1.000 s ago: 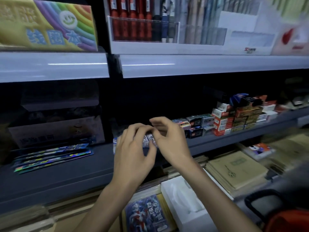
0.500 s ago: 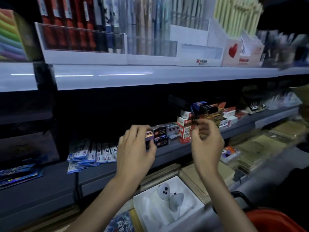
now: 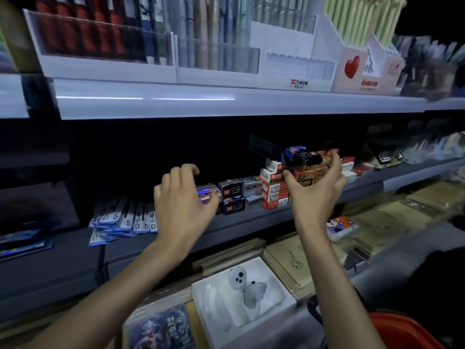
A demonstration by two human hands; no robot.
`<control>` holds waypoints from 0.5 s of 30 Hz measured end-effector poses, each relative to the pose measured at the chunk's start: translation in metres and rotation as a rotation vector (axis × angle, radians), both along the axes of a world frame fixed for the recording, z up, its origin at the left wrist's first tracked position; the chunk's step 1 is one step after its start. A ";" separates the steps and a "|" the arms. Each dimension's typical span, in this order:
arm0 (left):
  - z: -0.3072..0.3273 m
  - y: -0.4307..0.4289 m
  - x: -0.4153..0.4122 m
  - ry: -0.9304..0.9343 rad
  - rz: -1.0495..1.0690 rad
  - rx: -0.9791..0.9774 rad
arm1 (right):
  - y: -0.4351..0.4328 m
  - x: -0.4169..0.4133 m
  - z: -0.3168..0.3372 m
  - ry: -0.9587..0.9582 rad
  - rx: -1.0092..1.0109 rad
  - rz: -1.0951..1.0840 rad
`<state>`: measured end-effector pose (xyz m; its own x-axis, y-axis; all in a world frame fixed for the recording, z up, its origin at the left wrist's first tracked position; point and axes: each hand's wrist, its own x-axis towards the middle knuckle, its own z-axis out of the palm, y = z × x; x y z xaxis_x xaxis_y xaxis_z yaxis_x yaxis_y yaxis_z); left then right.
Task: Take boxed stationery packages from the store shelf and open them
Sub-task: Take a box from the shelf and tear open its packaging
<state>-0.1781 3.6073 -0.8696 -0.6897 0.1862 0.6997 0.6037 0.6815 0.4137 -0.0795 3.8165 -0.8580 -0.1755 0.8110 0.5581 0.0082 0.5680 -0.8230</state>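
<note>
– on the grey middle shelf [image 3: 251, 221], where are the small boxes?
– in a row along it. dark grey boxes [image 3: 234, 190] sit in two tiers near the middle, with a stack of red-and-white boxes [image 3: 274, 191] just beside them. brown and red ones are piled further right, and a black box [image 3: 308, 157] lies tilted on top.
– and the right hand [image 3: 314, 192]?
– raised in front of that pile, fingers spread wide. the thumb points at the red-and-white stack, and the fingertips [image 3: 335, 157] reach up beside the black box. it grips nothing; whether skin touches cardboard i cannot tell.
– the left hand [image 3: 183, 212]?
– lower and further left, fingers loosely curled, thumb out toward a small purple box [image 3: 205, 193] at the end of the grey row. the hand covers part of that box, so i cannot tell if it is pinched or just lying on the shelf.
– anything else nearby?
– flat blue-and-white packs [image 3: 120, 220] fanned out left of that hand, and pen displays [image 3: 100, 46] on the shelf above. below are brown notebooks [image 3: 289, 258] and a white foam tray [image 3: 216, 311], with a red basket [image 3: 402, 331] at the bottom right.
</note>
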 end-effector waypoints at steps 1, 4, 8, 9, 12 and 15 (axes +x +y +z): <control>0.000 -0.003 -0.002 -0.025 0.011 -0.041 | 0.002 -0.001 0.002 -0.011 0.002 0.014; 0.005 -0.011 -0.005 -0.086 0.004 -0.118 | 0.006 -0.004 0.012 -0.028 -0.019 0.087; 0.005 -0.011 -0.004 -0.132 -0.044 -0.234 | 0.005 -0.010 0.014 -0.013 -0.019 0.166; 0.004 -0.009 -0.004 -0.152 -0.055 -0.260 | 0.005 -0.012 0.013 0.006 -0.020 0.175; 0.000 -0.007 -0.005 -0.184 -0.049 -0.322 | 0.008 -0.016 0.012 0.052 0.015 0.123; -0.001 -0.005 -0.004 -0.112 -0.014 -0.354 | 0.007 -0.013 0.009 0.137 0.035 0.085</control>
<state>-0.1820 3.6021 -0.8710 -0.7540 0.4128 0.5111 0.5782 0.7863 0.2179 -0.0928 3.8230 -0.8486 -0.1633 0.7763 0.6088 -0.1521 0.5899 -0.7930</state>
